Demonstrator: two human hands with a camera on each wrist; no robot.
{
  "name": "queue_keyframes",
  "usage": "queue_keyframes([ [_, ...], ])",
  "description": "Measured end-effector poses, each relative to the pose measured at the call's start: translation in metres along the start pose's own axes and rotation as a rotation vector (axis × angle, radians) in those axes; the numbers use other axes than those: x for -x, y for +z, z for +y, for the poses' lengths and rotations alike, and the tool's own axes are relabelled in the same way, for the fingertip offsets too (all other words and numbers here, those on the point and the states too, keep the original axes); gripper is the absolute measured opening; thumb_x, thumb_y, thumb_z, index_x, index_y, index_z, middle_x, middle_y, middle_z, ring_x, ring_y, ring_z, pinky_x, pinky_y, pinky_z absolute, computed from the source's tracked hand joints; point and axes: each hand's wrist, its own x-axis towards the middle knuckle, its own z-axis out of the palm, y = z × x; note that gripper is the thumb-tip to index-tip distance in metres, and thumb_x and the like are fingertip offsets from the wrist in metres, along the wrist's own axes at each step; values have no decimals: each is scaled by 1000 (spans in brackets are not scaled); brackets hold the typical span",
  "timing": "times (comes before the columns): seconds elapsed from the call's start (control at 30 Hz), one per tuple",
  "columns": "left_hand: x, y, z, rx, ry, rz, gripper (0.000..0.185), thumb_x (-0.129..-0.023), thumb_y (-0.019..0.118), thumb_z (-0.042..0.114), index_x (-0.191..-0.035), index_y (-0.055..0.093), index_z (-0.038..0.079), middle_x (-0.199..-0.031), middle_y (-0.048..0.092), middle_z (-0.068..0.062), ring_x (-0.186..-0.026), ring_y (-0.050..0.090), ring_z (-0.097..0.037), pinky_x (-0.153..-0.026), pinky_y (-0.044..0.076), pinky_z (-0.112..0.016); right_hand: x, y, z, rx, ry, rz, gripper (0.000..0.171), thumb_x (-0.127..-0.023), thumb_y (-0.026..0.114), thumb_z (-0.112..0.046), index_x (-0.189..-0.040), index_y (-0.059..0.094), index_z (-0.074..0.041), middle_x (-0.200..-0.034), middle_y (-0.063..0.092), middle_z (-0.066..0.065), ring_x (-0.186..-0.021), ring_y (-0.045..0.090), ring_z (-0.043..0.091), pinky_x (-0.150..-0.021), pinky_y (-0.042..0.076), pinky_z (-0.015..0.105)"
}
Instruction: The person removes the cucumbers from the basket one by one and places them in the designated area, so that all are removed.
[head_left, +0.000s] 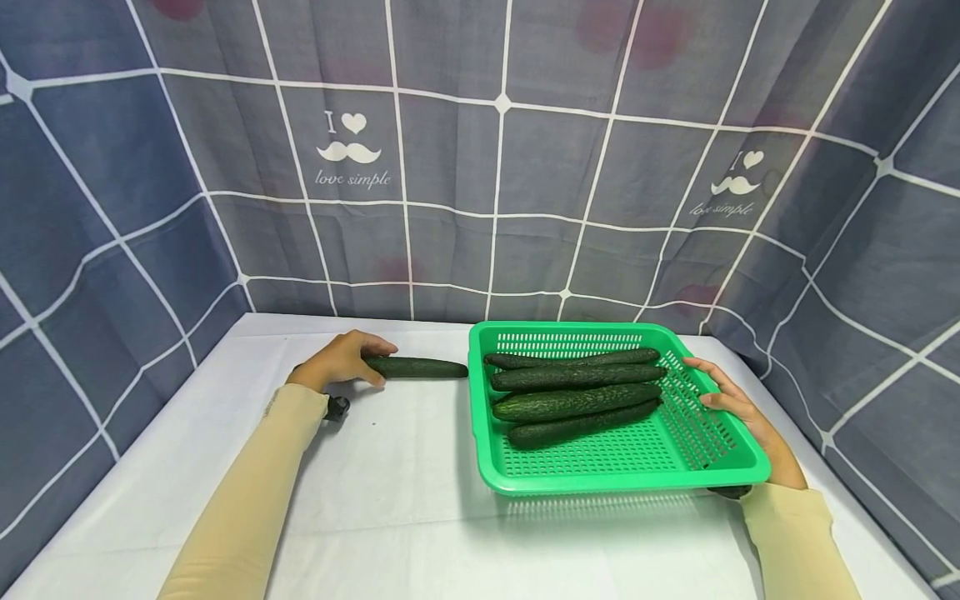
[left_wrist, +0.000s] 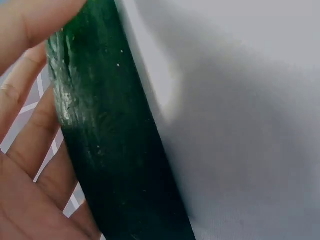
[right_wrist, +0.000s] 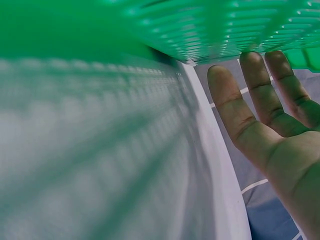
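- The left hand (head_left: pixel 337 360) has its fingers (left_wrist: pixel 30 20) curled over the near end of a single cucumber (head_left: pixel 416 367), which lies flat on the white surface (head_left: pixel 390 500) just left of the green basket (head_left: pixel 637 483). The left wrist view shows fingers and palm wrapped close about the dark, bumpy skin, so the hold looks like a loose wrap rather than a fingertip pinch.
- The right hand (head_left: pixel 738 408) lies against the basket's right wall with its fingers (right_wrist: pixel 235 105) nearly straight; the right wrist view shows them spread under the rim, touching and steadying it rather than clasping it.
- To do this step well, as I judge it, the left hand should close firmly enough that the smooth cucumber cannot roll or slide, and should carry it level, since most of its length juts out past the hand toward the basket.
- The near rim stands above the surface, so the cucumber needs to clear it before going down.
- 4 cucumbers (head_left: pixel 573 400) already lie side by side lengthwise in the basket; a 5th would sit best parallel to them, in the bare mesh at the front.
- The right hand should keep the basket from sliding.
- A blue checked cloth (head_left: pixel 450 167) hangs behind.
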Motion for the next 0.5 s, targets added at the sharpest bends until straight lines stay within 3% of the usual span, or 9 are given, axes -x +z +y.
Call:
queue_keyframes([
  [0.23,-1,-2,0,32,-22,14,65,-86,91,6,-145,64,-6,-149,63,-25,-144,53,-46,-121,39,-61,1,1,0,34,-2,8,75,-103,17,15,-168,35,-18,-162,51,-3,-137,61,17,-105,58,33],
  [0.5,-2,-3,-3,39,3,39,63,-87,90,4,-144,64,-7,-147,63,-26,-142,54,-46,-121,40,-62,0,1,0,14,-1,6,75,-103,16,16,-168,35,-18,-161,52,0,-137,62,19,-105,58,35],
])
